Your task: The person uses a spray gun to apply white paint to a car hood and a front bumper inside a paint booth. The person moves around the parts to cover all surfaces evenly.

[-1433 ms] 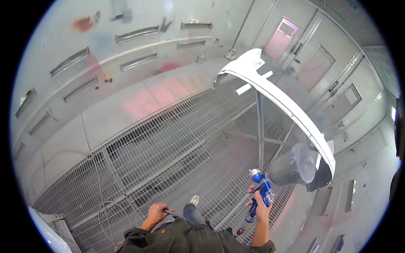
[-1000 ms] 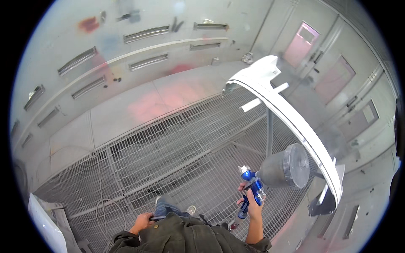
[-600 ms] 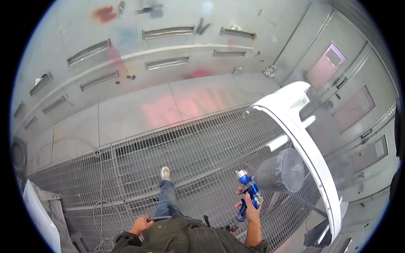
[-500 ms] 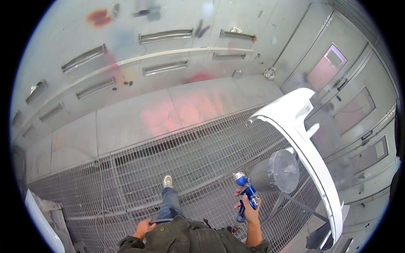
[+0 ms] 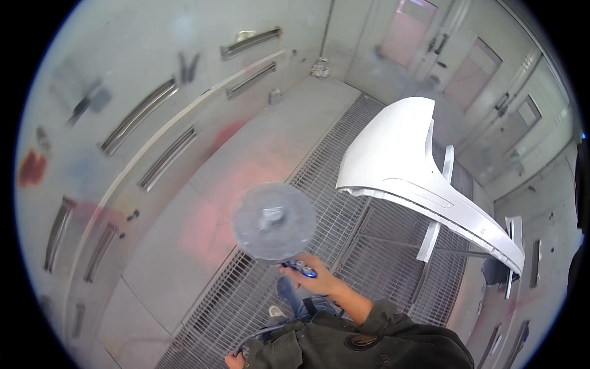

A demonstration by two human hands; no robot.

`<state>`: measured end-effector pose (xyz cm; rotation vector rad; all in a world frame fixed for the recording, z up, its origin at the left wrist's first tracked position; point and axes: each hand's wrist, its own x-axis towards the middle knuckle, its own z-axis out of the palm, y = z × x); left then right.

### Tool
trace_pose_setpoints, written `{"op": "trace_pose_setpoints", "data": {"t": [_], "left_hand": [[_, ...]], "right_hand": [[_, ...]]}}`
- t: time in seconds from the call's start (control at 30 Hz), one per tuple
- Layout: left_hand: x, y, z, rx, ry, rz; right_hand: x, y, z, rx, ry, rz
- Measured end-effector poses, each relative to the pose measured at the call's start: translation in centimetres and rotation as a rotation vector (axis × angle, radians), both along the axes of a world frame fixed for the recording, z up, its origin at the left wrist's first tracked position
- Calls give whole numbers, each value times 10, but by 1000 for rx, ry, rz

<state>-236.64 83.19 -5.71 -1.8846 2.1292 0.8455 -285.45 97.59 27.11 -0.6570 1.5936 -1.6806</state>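
My right hand (image 5: 318, 280) is wrapped round the handle of a blue paint spray gun (image 5: 300, 268). A round, translucent grey cup (image 5: 270, 237) on the gun faces up and hides most of its front. Low in the picture, my left hand (image 5: 234, 360) is closed round a grey hose (image 5: 257, 333) that runs across the front of my dark jacket. To the right of the gun, and apart from it, a white car fender (image 5: 399, 144) rests on a metal stand (image 5: 428, 241).
A metal floor grating (image 5: 329, 184) lies underfoot, beside a grey floor strip (image 5: 289, 126) stained pink. The left wall (image 5: 203, 55) carries metal slots and paint marks. Doors with windows (image 5: 472, 74) stand beyond the fender. My shoe (image 5: 276, 312) is on the grating.
My view has turned right, bringing the fender's broad face into sight. The spray gun has swung to the left of the fender, its cup lid now facing me. Both hands keep their hold.
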Motion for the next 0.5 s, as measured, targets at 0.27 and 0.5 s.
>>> {"op": "trace_pose_setpoints", "data": {"t": [0.27, 0.5], "left_hand": [[-230, -169, 34, -186, 503, -51], [-435, -244, 97, -50, 525, 247]], "right_hand": [[-179, -136, 5, -93, 217, -46], [-340, -220, 28, -39, 17, -64]]}}
